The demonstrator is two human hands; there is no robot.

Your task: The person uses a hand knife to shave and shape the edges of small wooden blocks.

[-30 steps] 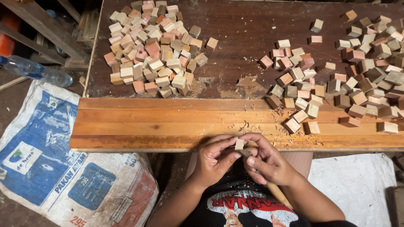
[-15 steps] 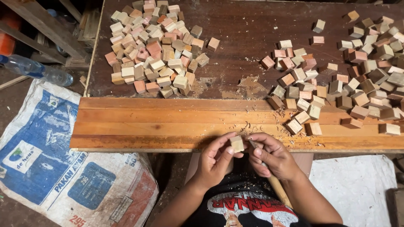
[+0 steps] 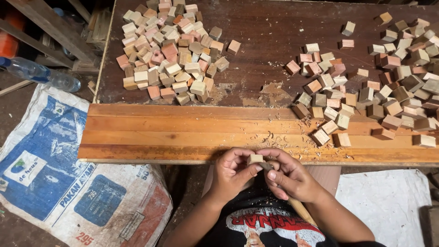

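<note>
At bottom centre my left hand pinches a block; my right hand, closed round a wooden-handled tool, trims it, I judge; turning it comes next.

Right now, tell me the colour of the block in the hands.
Pale tan block, seen in the head view.

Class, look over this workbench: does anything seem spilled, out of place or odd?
Wood shavings and sawdust lie scattered over the planks and the dark table. A plastic bottle lies on its side on the floor, left. Otherwise the blocks sit in two loose heaps.
</note>
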